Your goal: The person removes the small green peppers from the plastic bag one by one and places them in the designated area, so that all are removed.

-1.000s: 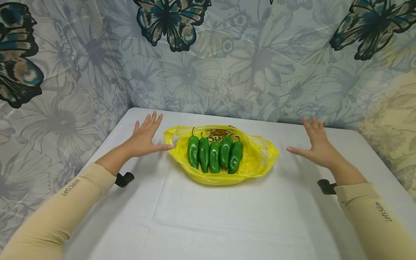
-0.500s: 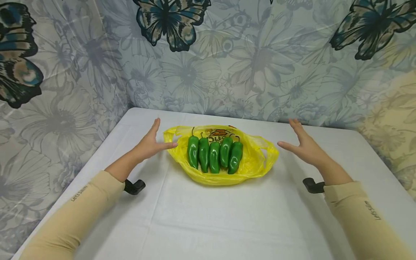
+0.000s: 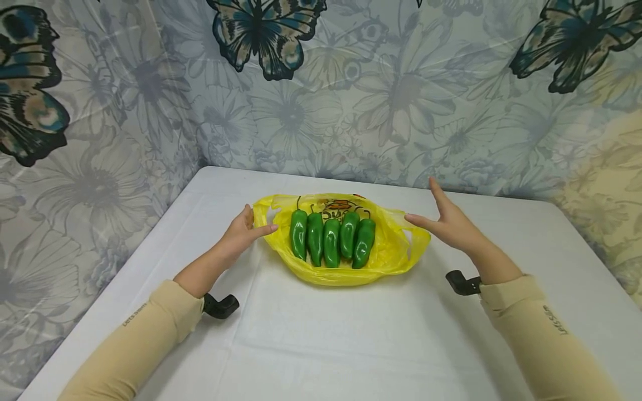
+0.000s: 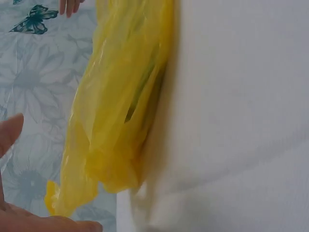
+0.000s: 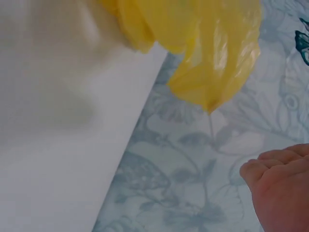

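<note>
A yellow plastic bag (image 3: 321, 275) lies spread open on the white table, with several glossy green peppers (image 3: 331, 243) side by side in it, their stems toward the back. My left hand (image 3: 239, 233) is at the bag's left handle, thumb apart from the fingers, and the thumb overlaps the handle in the head view. In the left wrist view a gap shows between thumb (image 4: 10, 133) and fingers, with the bag's tip (image 4: 52, 197) near the fingers. Thumb and fingers spread, my right hand (image 3: 458, 228) hovers beside the right handle; its wrist view shows the hand (image 5: 285, 183) apart from the bag.
A white cloth covers the table (image 3: 346, 340). Behind it hangs a floral backdrop (image 3: 401, 111) with butterfly prints, meeting the table's back edge. Each wrist carries a small black camera (image 3: 220, 306), just past the beige sleeves (image 3: 526, 306).
Both hands have moved inward toward the bag's two handles, the left one rightward and slightly nearer, the right one leftward. The bag and peppers stay where they were.
</note>
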The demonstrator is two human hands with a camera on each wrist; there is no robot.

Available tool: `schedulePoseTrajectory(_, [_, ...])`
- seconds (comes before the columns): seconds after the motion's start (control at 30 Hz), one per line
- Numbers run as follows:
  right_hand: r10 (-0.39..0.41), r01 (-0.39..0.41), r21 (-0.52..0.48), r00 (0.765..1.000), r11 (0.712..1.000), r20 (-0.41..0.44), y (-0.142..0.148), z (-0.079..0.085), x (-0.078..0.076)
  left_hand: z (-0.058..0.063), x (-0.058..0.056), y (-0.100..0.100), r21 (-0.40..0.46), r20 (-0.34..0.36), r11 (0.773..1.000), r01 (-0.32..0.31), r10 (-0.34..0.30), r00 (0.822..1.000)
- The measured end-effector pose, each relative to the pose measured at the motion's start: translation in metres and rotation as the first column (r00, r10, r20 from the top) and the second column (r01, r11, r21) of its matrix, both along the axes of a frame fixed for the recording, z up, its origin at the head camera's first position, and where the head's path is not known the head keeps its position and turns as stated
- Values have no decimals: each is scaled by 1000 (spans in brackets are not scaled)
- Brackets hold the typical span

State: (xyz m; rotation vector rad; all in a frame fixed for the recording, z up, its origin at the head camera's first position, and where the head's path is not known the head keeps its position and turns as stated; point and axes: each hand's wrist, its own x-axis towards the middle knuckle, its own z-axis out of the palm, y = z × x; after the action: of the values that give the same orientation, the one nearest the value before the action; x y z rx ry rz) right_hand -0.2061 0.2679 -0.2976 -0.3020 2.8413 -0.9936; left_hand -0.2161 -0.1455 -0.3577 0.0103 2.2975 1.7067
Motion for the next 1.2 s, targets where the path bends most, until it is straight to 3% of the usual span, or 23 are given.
schedulePoseTrajectory(0.13, [1,-1,17,1000,1000,10,-9,3,-1,-4,0,5,119,-27,993,-16,20,999])
schedulePoseTrajectory(0.33, [19,-19,6,1000,1000,25,-26,7,-5,-12,2,11,215,-40,976,-32,42,998])
schedulePoseTrajectory(0.57, [60,-58,-46,997,997,40,-53,5,-11,-21,3,19,245,2,964,-101,104,995])
schedulePoseTrajectory(0.77, [102,-96,-70,991,993,89,-79,3,-17,-26,5,21,292,51,947,-131,122,991])
schedulePoseTrajectory(0.97, [115,-103,-99,986,990,118,-105,-1,-26,-30,7,19,336,65,934,-119,103,993])
schedulePoseTrajectory(1.2, [128,-109,-139,983,984,134,-131,-11,-34,-32,9,18,341,70,935,-98,79,994])
